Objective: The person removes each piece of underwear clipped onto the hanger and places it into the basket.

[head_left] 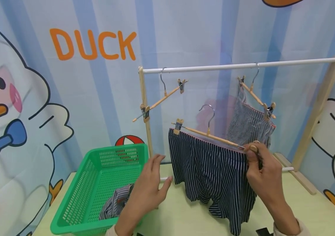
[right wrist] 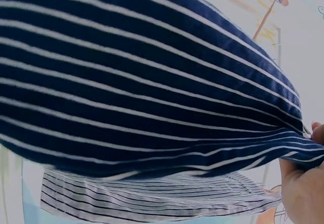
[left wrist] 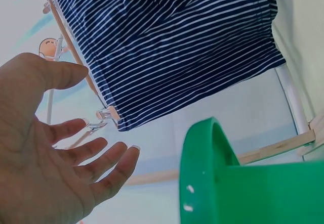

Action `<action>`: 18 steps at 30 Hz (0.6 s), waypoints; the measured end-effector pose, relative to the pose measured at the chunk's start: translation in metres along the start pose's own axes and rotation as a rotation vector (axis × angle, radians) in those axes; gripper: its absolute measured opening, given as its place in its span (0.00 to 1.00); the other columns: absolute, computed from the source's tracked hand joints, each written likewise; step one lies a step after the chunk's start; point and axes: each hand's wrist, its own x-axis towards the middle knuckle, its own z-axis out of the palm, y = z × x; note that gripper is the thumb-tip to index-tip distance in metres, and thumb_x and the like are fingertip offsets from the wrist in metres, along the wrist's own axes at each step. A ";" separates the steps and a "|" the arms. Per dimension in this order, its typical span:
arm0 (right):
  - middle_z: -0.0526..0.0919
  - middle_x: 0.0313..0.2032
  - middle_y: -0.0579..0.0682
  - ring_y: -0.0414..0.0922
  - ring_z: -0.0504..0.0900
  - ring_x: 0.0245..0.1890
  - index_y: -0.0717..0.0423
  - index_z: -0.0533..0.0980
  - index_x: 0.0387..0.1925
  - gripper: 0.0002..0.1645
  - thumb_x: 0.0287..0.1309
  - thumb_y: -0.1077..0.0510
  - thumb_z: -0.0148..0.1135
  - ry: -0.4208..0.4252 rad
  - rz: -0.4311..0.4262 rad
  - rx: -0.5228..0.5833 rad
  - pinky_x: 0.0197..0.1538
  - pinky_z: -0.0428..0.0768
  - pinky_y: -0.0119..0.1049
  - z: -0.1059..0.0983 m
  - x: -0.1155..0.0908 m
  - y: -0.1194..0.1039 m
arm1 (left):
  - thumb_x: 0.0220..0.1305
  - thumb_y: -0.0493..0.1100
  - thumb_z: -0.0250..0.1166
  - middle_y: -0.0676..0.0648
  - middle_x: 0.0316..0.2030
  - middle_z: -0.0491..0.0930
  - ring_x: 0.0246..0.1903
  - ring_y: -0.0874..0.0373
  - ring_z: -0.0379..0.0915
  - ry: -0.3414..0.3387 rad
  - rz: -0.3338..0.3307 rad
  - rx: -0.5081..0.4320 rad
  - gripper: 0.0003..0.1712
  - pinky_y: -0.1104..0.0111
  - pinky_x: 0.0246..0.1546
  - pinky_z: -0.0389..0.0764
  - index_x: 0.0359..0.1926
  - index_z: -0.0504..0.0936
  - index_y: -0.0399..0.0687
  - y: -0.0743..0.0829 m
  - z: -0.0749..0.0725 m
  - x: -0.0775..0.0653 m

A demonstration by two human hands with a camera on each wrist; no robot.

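Navy shorts with white stripes (head_left: pixel 211 164) hang from a wooden clip hanger (head_left: pixel 208 133), whose metal hook points up, attached to nothing. One clip (head_left: pixel 178 126) bites the waistband at the left end. At the other end my right hand (head_left: pixel 263 173) pinches the clip and waistband corner between thumb and fingers. In the right wrist view the navy cloth (right wrist: pixel 152 82) bunches toward that hand. My left hand (head_left: pixel 148 186) is left of the shorts with fingers spread and nothing in it. The left wrist view also shows this hand (left wrist: pixel 61 148) apart from the clipped corner.
Behind stands a rack with a white rail (head_left: pixel 197 68). A bare clip hanger (head_left: pixel 165 96) hangs on its left, and grey striped shorts (head_left: pixel 250 126) hang on its right. A green basket (head_left: pixel 79 196) at the left holds a grey striped garment (head_left: pixel 115 201). A duck-print curtain backs the table.
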 end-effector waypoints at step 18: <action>0.80 0.39 0.43 0.32 0.69 0.25 0.63 0.75 0.38 0.08 0.64 0.74 0.52 -0.090 0.090 0.148 0.27 0.66 0.24 -0.014 -0.008 0.000 | 0.69 0.55 0.59 0.37 0.69 0.61 0.67 0.42 0.62 0.013 -0.045 0.000 0.40 0.50 0.56 0.77 0.73 0.54 0.42 -0.004 -0.006 0.002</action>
